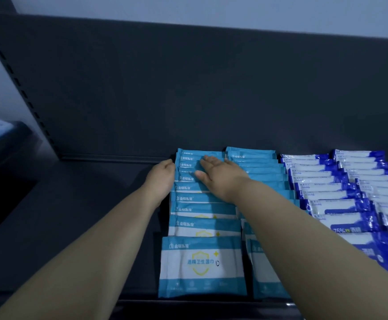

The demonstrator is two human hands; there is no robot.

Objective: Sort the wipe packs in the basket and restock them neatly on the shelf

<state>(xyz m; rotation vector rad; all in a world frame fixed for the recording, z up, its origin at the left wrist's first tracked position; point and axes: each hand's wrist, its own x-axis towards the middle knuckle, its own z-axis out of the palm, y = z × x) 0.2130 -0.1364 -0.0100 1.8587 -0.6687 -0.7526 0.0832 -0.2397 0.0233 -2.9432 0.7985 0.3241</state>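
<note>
Head view, right forearm hiding teal packs

The flat light-blue-and-white plastic wipe packs have light-blue bands at top and bottom. Their white middle carries a yellow shield outline, a yellow star and blue lettering. The flat dark-blue-and-white plastic wipe packs show white faces with dark-blue edges. The dark grey metal shelf and dark grey back panel are plain.

dim, cool bluish light throughout; the dark shelf sinks into near-black shadow at the lower left. wide-angle distortion bows the top edge of the back panel, and everything looks slightly soft.
</note>
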